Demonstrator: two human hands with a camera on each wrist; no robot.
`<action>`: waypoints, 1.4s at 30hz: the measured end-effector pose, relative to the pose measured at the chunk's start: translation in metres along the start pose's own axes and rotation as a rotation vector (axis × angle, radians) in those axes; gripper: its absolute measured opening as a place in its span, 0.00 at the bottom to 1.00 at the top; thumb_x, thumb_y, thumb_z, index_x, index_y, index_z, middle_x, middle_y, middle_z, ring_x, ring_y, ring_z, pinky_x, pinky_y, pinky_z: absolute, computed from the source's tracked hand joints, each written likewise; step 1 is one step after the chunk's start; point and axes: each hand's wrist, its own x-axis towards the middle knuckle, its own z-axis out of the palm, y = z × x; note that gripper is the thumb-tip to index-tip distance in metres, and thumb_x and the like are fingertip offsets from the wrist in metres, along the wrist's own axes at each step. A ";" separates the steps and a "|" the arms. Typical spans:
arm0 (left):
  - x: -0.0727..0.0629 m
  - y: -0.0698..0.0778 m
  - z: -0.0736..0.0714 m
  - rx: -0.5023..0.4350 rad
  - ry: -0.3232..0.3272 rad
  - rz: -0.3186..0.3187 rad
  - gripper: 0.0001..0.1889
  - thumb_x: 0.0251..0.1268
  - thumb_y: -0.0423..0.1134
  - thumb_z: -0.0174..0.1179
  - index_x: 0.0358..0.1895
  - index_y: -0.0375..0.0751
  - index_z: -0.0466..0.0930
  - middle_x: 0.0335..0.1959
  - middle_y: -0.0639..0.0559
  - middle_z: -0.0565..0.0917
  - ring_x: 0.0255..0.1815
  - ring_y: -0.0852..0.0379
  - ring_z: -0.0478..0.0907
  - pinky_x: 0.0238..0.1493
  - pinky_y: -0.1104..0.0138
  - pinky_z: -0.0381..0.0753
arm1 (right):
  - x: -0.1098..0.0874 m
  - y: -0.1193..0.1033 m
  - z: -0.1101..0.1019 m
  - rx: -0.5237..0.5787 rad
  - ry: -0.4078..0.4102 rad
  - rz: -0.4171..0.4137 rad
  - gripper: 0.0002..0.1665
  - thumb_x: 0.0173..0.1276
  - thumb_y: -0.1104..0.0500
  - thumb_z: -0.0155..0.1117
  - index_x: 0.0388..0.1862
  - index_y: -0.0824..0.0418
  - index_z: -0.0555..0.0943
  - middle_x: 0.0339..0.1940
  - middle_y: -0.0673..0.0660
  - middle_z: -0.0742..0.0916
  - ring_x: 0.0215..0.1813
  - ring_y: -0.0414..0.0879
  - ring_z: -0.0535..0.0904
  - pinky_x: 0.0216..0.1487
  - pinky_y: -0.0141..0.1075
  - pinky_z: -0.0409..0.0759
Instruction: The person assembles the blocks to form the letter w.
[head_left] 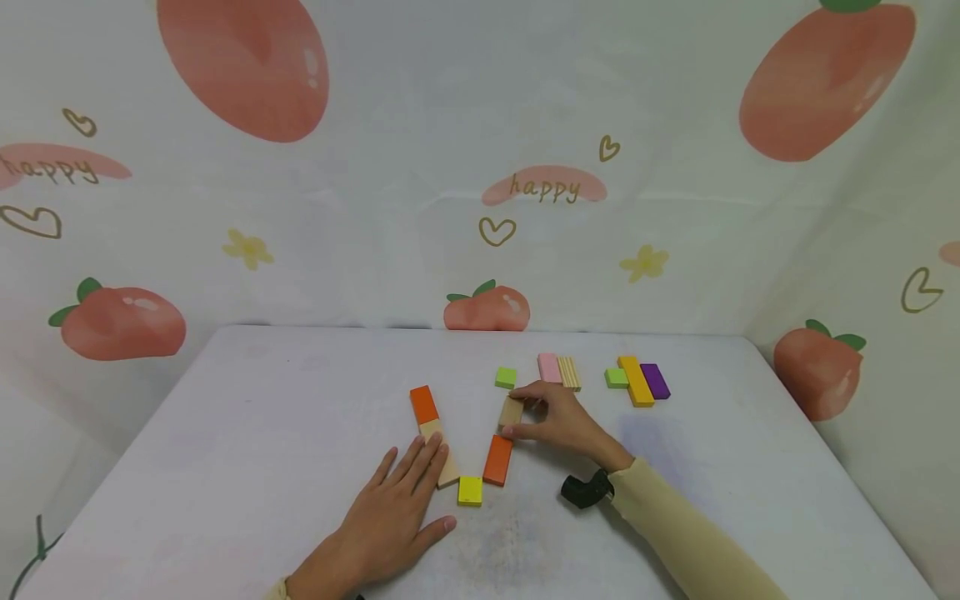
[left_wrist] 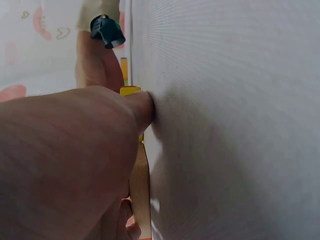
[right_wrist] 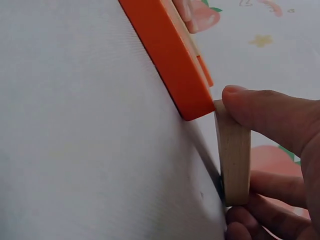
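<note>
Several small blocks form a V on the white table. My right hand (head_left: 557, 419) pinches a plain wooden block (head_left: 511, 412) between thumb and fingers, at the far end of an orange block (head_left: 498, 460). In the right wrist view the wooden block (right_wrist: 235, 154) tilts against the end of the orange block (right_wrist: 172, 62). My left hand (head_left: 393, 512) lies with fingers extended over the V's left arm, partly hiding its plain wooden block (head_left: 448, 472). Another orange block (head_left: 423, 405) tops that arm. At the V's bottom is a yellow block (head_left: 470, 492).
Beyond the right hand lie a light green block (head_left: 506, 377), a pink block (head_left: 549, 367) and a striped block (head_left: 569, 374). Farther right sit a green block (head_left: 617, 378), a yellow-orange block (head_left: 636, 382) and a purple block (head_left: 656, 381). A printed curtain (head_left: 405, 208) stands behind the table.
</note>
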 end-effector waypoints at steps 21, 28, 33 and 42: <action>-0.001 0.002 -0.003 0.012 0.008 0.000 0.46 0.75 0.68 0.45 0.81 0.36 0.50 0.84 0.44 0.47 0.82 0.43 0.45 0.77 0.41 0.47 | -0.005 0.003 0.010 -0.005 0.046 -0.041 0.33 0.56 0.46 0.81 0.59 0.56 0.83 0.49 0.48 0.82 0.49 0.44 0.74 0.54 0.41 0.76; 0.000 0.003 -0.004 0.016 -0.022 -0.014 0.46 0.75 0.67 0.47 0.82 0.36 0.48 0.84 0.44 0.46 0.83 0.43 0.44 0.77 0.41 0.46 | -0.006 0.002 0.010 -0.006 0.048 -0.047 0.33 0.56 0.47 0.82 0.59 0.57 0.83 0.50 0.49 0.82 0.49 0.45 0.75 0.55 0.42 0.77; 0.000 0.003 -0.005 0.023 -0.026 -0.015 0.46 0.75 0.67 0.46 0.82 0.37 0.48 0.84 0.45 0.45 0.83 0.44 0.43 0.77 0.42 0.46 | -0.006 0.004 0.011 -0.018 0.057 -0.055 0.31 0.58 0.47 0.80 0.59 0.57 0.83 0.50 0.49 0.82 0.49 0.45 0.75 0.55 0.42 0.77; 0.000 0.004 -0.005 0.025 -0.019 -0.017 0.46 0.75 0.67 0.47 0.82 0.37 0.48 0.84 0.45 0.45 0.83 0.44 0.43 0.78 0.42 0.46 | -0.005 0.009 0.011 -0.026 0.085 -0.089 0.25 0.65 0.52 0.76 0.58 0.58 0.83 0.49 0.49 0.84 0.49 0.46 0.77 0.54 0.43 0.79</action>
